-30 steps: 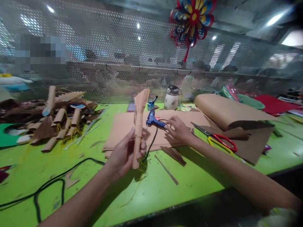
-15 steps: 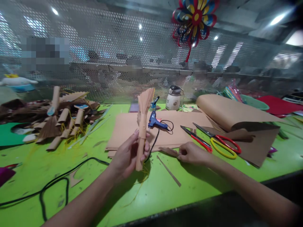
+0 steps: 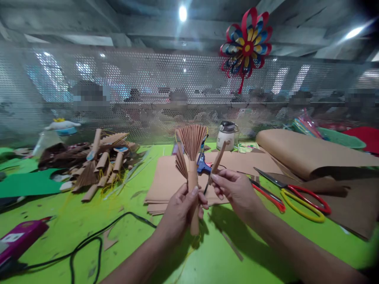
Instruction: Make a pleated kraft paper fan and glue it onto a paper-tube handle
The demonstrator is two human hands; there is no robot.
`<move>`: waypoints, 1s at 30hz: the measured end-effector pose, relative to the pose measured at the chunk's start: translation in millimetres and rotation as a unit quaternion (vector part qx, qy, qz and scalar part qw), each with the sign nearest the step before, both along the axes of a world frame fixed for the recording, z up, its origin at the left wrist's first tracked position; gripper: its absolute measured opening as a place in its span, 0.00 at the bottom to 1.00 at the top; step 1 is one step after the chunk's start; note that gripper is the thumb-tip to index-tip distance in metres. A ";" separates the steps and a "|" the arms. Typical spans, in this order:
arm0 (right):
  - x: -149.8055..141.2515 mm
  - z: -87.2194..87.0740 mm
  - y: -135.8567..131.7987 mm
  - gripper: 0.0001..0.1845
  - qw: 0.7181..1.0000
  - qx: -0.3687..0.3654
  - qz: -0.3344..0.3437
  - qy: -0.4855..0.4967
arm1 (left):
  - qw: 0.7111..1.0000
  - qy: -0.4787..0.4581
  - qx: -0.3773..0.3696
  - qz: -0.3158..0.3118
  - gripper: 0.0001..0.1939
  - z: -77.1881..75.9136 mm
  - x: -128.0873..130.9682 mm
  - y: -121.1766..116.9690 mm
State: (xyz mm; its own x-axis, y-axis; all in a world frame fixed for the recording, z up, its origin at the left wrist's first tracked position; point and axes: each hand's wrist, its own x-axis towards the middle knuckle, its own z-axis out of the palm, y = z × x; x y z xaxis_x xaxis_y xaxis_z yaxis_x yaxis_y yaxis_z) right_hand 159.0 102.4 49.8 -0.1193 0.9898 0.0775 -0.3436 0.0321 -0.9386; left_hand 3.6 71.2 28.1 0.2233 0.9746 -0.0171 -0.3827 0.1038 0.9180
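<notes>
nearest, at lower centre, the left hand (image 3: 185,207) has its fingers wrapped round the rolled handle of a pleated brown paper fan (image 3: 192,173), held upright with its pleats spread at the centre of the frame. beside it, the right hand (image 3: 233,189) pinches a folded paper strip (image 3: 219,157) between thumb and fingers, apart from the fan. right of centre lie red-and-yellow-handled scissors (image 3: 299,197). behind the hands are stacked brown paper sheets (image 3: 166,177) and a blue glue gun (image 3: 203,165); farther back, a white bottle (image 3: 225,138) stands.

Single head-worn camera, looking forward and slightly down from above the near edge of a bright green counter (image 3: 133,252), close over two bare hands, facing a perforated grey metal screen (image 3: 154,86).
</notes>
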 end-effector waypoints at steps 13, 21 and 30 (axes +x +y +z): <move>-26.8 -21.0 -17.9 0.15 0.999 -0.052 -0.005 0.013 | 0.999 0.024 -0.031 0.032 0.12 -7.7 0.1 6.2; -24.4 -23.2 -21.6 0.15 0.999 -0.046 0.002 0.011 | 0.998 -0.008 -0.056 0.025 0.10 -2.6 0.5 3.1; 7.9 -23.8 -5.1 0.17 0.991 0.011 0.134 0.010 | 0.995 -0.048 -0.087 -0.022 0.05 8.3 -4.6 -3.1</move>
